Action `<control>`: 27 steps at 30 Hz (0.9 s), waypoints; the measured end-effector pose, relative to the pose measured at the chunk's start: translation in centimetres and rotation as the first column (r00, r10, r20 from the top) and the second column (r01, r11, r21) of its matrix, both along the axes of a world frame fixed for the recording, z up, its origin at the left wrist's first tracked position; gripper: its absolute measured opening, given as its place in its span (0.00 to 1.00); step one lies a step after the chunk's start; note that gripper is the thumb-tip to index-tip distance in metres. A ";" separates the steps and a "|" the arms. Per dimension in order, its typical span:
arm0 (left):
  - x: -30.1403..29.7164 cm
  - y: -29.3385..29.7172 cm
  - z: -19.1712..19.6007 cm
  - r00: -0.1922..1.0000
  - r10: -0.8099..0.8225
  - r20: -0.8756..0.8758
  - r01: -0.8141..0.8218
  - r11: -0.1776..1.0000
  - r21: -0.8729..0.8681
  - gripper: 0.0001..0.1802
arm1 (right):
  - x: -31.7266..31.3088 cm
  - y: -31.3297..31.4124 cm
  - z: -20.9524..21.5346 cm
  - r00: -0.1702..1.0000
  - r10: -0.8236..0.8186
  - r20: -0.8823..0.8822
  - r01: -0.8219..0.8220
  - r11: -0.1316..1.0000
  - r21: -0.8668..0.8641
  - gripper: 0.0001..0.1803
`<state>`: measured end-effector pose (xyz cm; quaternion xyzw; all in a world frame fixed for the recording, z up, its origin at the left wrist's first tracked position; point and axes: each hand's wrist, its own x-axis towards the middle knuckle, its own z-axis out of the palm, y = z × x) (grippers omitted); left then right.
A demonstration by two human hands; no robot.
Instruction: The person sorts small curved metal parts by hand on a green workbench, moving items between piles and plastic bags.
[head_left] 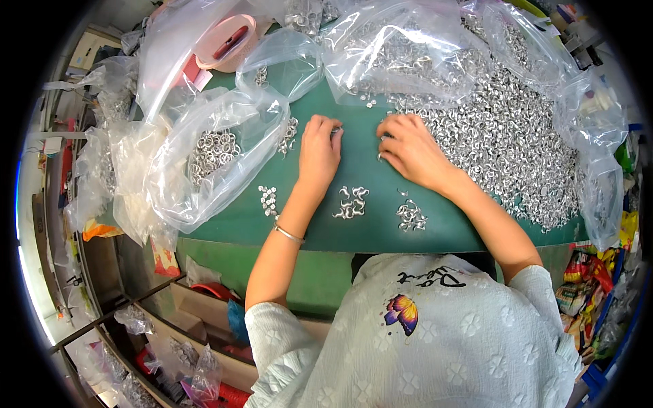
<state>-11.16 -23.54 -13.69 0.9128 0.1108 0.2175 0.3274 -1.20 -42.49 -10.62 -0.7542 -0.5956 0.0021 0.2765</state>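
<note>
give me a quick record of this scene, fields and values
surface: green table
left hand: fingertips on small metal parts
right hand: fingers at edge of big heap of silver metal rings
sorted piles: three small clusters near the wrists
left side: clear plastic bag holding rings
wrist: silver bangle

Not much open room here. The only bare green table (360,170) is a strip in the middle of the frame, between the left hand (318,153) and right hand (408,151), running down to the near edge. Three little ring clusters (351,202) dot that strip. Right side's walled off by the big ring heap (503,136); left and top are crowded with clear plastic bags (211,156).
</note>
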 end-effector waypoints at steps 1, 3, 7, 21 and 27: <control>0.2 0.0 0.0 1.000 -0.005 0.030 0.006 1.000 -0.026 0.06 | -0.3 -0.3 0.1 0.999 0.028 -0.023 -0.029 0.999 -0.019 0.06; 0.1 -1.0 -0.1 0.991 -0.107 0.083 0.110 0.993 -0.032 0.06 | -0.9 -1.0 0.3 0.994 0.085 -0.069 -0.089 0.994 -0.056 0.07; -0.4 -3.1 0.7 0.984 -0.175 0.034 0.177 0.980 -0.088 0.06 | 1.0 -0.4 0.2 0.978 -0.193 -0.083 0.198 0.978 0.059 0.07; -1.2 -0.6 0.5 0.996 0.051 -0.075 -0.041 0.989 0.139 0.09 | 0.6 2.5 -0.5 0.994 -0.087 0.072 0.089 0.996 -0.013 0.04; -1.7 -1.5 1.7 0.997 0.073 0.022 -0.076 0.974 0.214 0.14 | 1.0 3.1 -0.9 0.994 -0.082 -0.078 0.088 0.992 0.085 0.10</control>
